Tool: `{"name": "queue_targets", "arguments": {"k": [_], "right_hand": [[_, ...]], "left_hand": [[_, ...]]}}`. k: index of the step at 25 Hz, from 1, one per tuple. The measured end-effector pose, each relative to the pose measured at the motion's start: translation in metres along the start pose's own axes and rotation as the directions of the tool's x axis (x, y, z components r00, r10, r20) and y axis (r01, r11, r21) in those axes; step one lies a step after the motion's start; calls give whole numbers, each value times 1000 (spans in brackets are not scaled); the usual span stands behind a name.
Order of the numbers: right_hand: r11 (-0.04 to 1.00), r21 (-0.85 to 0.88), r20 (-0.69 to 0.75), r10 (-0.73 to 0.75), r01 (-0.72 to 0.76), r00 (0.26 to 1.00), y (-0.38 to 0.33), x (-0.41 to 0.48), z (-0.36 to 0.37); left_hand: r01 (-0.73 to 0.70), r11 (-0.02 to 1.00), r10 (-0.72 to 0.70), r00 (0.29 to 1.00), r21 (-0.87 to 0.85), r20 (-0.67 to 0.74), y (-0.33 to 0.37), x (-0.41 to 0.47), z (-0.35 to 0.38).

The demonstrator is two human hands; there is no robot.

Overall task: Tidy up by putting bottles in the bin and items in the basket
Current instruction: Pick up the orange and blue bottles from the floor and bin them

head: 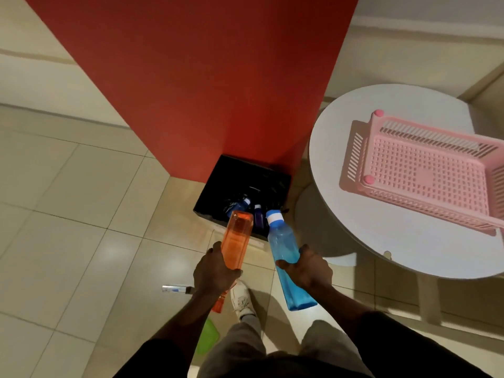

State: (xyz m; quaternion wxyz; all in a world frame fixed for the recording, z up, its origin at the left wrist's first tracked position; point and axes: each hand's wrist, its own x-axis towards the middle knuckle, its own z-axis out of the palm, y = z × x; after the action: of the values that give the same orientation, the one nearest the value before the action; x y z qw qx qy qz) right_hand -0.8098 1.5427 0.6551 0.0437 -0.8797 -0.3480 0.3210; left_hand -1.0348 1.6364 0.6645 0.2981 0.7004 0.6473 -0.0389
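Nearest on the tiled floor, a flat green item (pixel 208 336) lies by the person's legs, and a clear pen-like object (pixel 176 289) lies just left of the left wrist; both are probably meant for the basket, though neither is sharp enough to name better. A small orange thing (pixel 219 304) shows under that wrist, too hidden to identify. Above the white shoe (pixel 242 298), the left hand (pixel 215 271) has its fingers and thumb wrapped round the lower body of the orange bottle (pixel 236 238). To its right, the right hand (pixel 308 268) grips the blue bottle (pixel 286 255) at mid-body, with its white-and-blue cap pointing away. Both bottles are translucent plastic and look empty, so I judge them light and stiff. They would not break if dropped, but their smooth sides could slide in a loose grip. A hold round the middle, as here, suits them. Their far ends reach over the near edge of the black-lined bin (pixel 218 175), which stands on the floor against the red pillar (pixel 204 77). Inside it a small blue bottle (pixel 241 204) and a purple bottle (pixel 258 216) lie on the liner. Far right, well apart from the bin, the pink slatted basket (pixel 351 154) sits on the round white table (pixel 354 227), and nothing shows inside it.
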Motion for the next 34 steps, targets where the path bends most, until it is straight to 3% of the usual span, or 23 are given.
{"name": "queue_targets", "arguments": {"k": [9,15,21,28,34], "right_hand": [[990,92,65,99,-105,993,-55,41,11],[997,57,98,47,-52,994,-74,111,-1],[986,151,180,38,-65,983,-104,194,7],[966,150,156,188,-211,970,-143,276,51],[962,151,90,215,-227,972,-160,330,101]], "left_hand": [[18,1000,-18,988,5,155,4,85,-11],[145,989,-142,982,-10,121,25,135,-11],[115,993,-115,987,4,108,43,205,-13],[105,994,-110,977,37,183,47,317,4],[58,998,-62,977,25,205,32,392,34]]}}
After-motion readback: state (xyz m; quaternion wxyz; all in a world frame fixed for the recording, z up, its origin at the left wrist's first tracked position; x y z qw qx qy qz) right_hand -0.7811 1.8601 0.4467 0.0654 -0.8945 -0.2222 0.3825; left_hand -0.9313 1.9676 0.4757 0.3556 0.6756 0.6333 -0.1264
